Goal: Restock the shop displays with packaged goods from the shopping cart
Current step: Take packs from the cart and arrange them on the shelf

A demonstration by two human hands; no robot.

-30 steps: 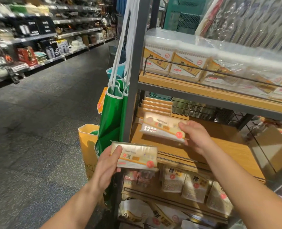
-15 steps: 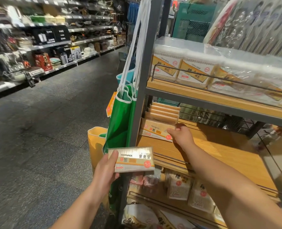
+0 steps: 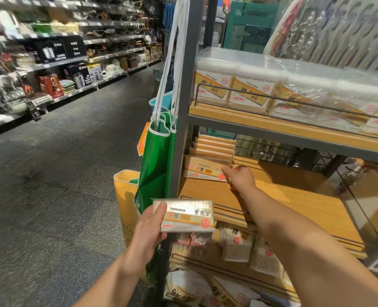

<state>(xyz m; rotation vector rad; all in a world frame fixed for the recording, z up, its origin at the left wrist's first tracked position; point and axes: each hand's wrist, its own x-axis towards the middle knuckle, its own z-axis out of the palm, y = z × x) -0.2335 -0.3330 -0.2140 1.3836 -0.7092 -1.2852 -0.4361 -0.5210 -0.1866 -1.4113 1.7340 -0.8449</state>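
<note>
My left hand (image 3: 149,231) grips a flat toothpick box (image 3: 188,216) by its left end, label towards me, in front of the rack's grey post. My right hand (image 3: 239,177) reaches onto the wooden middle shelf (image 3: 294,196). Its thumb lies on the front of another toothpick box (image 3: 203,169) at that box's right end, with the fingers curled behind. This box stands at the front of a row of like boxes (image 3: 214,145) at the shelf's left side. No shopping cart is in view.
Cotton swab boxes (image 3: 250,89) fill the upper shelf behind a wire rail. Bagged packs (image 3: 236,244) lie on the lower shelf. Green bags (image 3: 157,162) and a yellow bag (image 3: 126,196) hang at the post. The dark aisle floor (image 3: 50,185) runs left to stocked shelves (image 3: 61,63).
My right hand carried its toothpick box from in front of the shelf to the front of the row. My left hand turned its box label-up and held its place.
</note>
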